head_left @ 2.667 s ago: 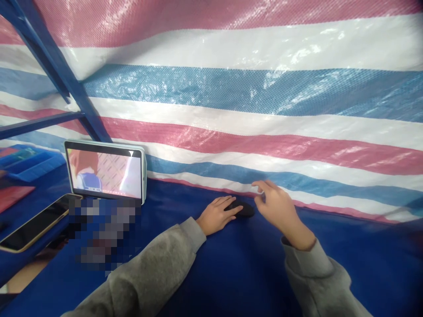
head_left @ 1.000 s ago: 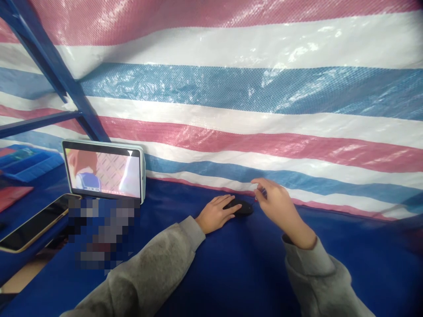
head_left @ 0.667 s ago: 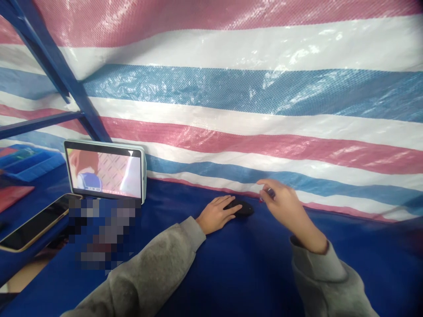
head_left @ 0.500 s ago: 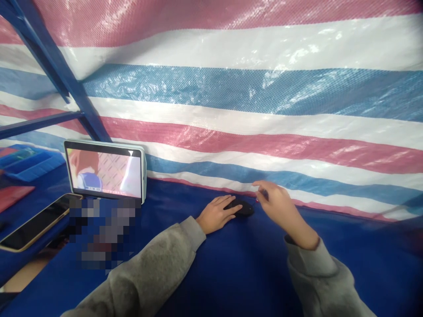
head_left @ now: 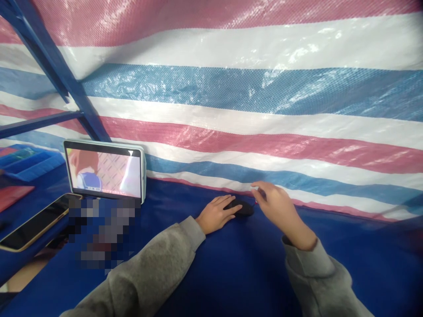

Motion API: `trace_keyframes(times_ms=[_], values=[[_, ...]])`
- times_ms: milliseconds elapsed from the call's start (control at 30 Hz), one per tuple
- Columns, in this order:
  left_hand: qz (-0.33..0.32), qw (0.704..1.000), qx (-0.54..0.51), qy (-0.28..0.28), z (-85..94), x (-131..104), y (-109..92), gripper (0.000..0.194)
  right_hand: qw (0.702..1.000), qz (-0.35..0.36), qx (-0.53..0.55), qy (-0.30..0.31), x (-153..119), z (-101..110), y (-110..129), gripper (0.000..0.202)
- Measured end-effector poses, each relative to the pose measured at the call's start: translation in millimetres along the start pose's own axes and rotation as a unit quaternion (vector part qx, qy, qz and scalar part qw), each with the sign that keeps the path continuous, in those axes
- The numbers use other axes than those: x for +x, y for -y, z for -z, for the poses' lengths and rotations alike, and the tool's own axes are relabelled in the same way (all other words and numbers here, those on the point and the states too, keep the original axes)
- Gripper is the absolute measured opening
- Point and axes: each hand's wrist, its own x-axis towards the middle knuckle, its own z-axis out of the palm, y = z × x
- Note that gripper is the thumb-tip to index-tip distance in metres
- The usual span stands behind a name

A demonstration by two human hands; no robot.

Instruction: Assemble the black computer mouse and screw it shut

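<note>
On the blue tabletop, my left hand (head_left: 215, 215) lies over a small black rounded object (head_left: 243, 208), shaped somewhat like a computer mouse. Its fingers and thumb press on the object's left part and hold it down. My right hand (head_left: 273, 199) is raised just right of the object, with bent fingers and the thumb and index drawn together. Whatever they pinch is too small to make out. A tiny red speck (head_left: 255, 203) shows below the right thumb, near the object's right end.
A tablet (head_left: 105, 171) playing a cartoon stands at the left against a striped tarp (head_left: 231, 88). Before it lie a phone (head_left: 39, 222) and a pixelated patch. A blue tray (head_left: 36, 165), a red sheet (head_left: 13, 196) and a blue metal frame (head_left: 62, 66) are farther left.
My right hand has shifted very slightly, its wrist and sleeve a little to the left. The left hand and the black object stay in place.
</note>
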Motion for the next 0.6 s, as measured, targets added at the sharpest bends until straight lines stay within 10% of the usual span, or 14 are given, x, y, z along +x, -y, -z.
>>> trace_keyframes(times_ms=[600], values=[[0.004, 1.0, -0.003, -0.008, -1.6, -0.5, 0.3, 0.039, 0.997, -0.008, -0.069, -0.024, -2.6, -0.2, 6.3, 0.029]])
